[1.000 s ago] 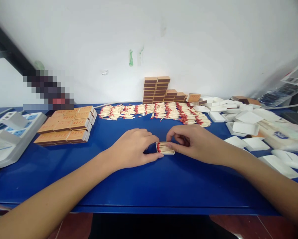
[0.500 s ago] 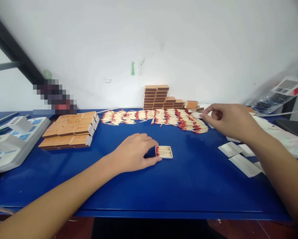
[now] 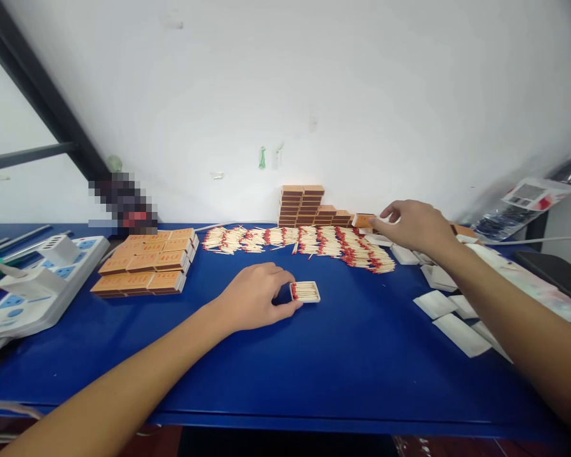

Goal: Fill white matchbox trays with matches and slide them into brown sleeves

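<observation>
My left hand (image 3: pixel 259 297) rests on the blue table (image 3: pixel 352 368), thumb and forefinger closed on the left end of a small white matchbox tray (image 3: pixel 319 294). The tray lies flat, with red-tipped matches side by side in it. Over at the back right, my right hand (image 3: pixel 416 223) reaches to an orange matchbox (image 3: pixel 362 220). Its thumb tip is at the box's right end, and the curved fingers are apart. A long spread of loose matches (image 3: pixel 309 241) lies behind the tray.
Matchboxes stand stacked (image 3: pixel 302 206) against the wall, and more are piled at left (image 3: pixel 145 263). White trays (image 3: pixel 461 334) lie scattered at right, by a dark phone-like slab (image 3: pixel 554 274). A white power strip (image 3: pixel 51 298) occupies the left side.
My right hand has moved a little left to the orange matchbox, and its fingers have parted. My left hand keeps hold of the tray. The view has tilted up.
</observation>
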{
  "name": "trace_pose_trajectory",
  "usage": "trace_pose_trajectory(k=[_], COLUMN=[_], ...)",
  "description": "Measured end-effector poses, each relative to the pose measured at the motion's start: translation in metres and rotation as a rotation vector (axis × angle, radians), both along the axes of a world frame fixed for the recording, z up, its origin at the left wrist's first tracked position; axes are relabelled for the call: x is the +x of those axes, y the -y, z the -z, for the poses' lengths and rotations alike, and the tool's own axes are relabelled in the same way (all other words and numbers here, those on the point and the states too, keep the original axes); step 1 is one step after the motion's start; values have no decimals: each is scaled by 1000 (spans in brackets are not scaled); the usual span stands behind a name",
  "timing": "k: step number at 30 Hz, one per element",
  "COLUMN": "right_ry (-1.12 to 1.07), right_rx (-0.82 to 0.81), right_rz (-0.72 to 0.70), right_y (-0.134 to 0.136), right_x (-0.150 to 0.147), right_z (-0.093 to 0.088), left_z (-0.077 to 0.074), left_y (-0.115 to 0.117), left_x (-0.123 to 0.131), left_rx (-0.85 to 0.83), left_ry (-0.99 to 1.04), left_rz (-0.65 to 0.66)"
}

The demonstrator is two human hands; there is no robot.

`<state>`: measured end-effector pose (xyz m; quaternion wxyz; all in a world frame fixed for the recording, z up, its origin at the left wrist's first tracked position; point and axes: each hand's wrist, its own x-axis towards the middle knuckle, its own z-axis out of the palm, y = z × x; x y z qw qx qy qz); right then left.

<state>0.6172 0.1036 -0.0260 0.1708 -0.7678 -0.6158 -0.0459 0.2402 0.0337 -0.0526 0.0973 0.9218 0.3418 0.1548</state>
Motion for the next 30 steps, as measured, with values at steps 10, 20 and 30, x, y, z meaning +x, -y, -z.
trace_pose_trajectory(k=[10, 20, 30], right_ry=[-21, -41, -302], right_rx=[-94, -9, 141], right_rz=[-19, -5, -206], right_y=[-11, 3, 42], right_x=[12, 4, -16], right_z=[16, 8, -13], left_z=[0, 0, 1], left_y=[-3, -3, -11], left_x=[-2, -2, -6], left_rx=[17, 26, 36], left_ry=[-38, -9, -1], left_rz=[-19, -31, -62])
